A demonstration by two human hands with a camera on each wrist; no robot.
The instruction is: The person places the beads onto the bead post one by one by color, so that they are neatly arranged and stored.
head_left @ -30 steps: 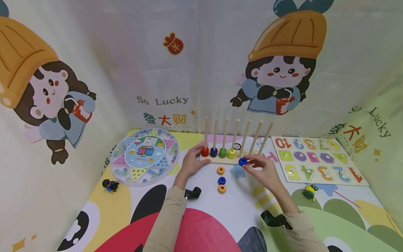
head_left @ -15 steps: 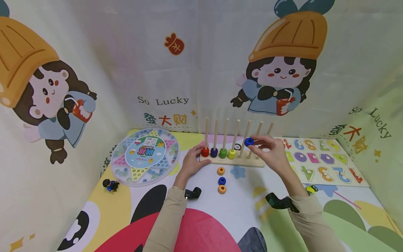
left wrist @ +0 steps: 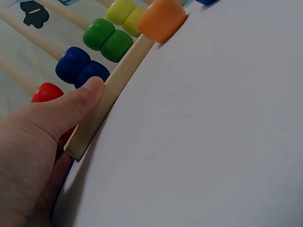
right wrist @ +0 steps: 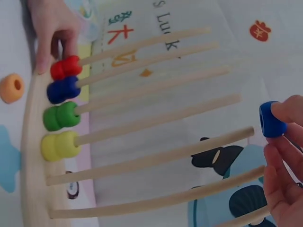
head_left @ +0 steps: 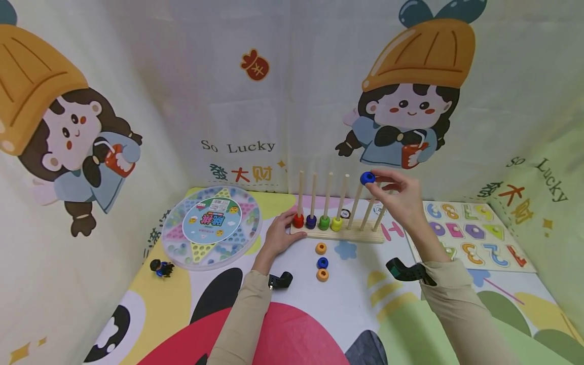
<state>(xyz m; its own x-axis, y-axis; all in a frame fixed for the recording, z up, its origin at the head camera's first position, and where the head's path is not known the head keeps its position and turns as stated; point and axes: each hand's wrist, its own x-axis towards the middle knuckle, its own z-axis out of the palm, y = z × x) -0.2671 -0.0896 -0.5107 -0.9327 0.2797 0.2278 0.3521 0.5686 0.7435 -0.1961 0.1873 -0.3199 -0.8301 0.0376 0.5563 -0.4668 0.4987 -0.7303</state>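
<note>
right hand (head_left: 401, 195): thumb and fingers pinched together on a blue bead (head_left: 367, 178), raised well above the wooden base (head_left: 337, 235). right wrist view puts this bead just beyond the tip of the fifth peg (head_left: 355, 208), counted from the left, with a gap between them. left hand (head_left: 277, 235): clamped on the left end of the base, thumb against the front edge, fingers behind, close to the red beads (head_left: 298, 221). pegs one to four carry two beads each, left to right: red, dark blue beads (head_left: 311, 222), green beads (head_left: 324, 223), yellow beads (head_left: 336, 224). on the table in front of the base, a short column of loose beads: far orange bead (head_left: 321, 248), second blue bead (head_left: 322, 262), near orange bead (head_left: 323, 275). left of the base: round game board (head_left: 212, 223), small figurine (head_left: 161, 268) near it. right: number board (head_left: 465, 241), partly covered by the right arm.
</note>
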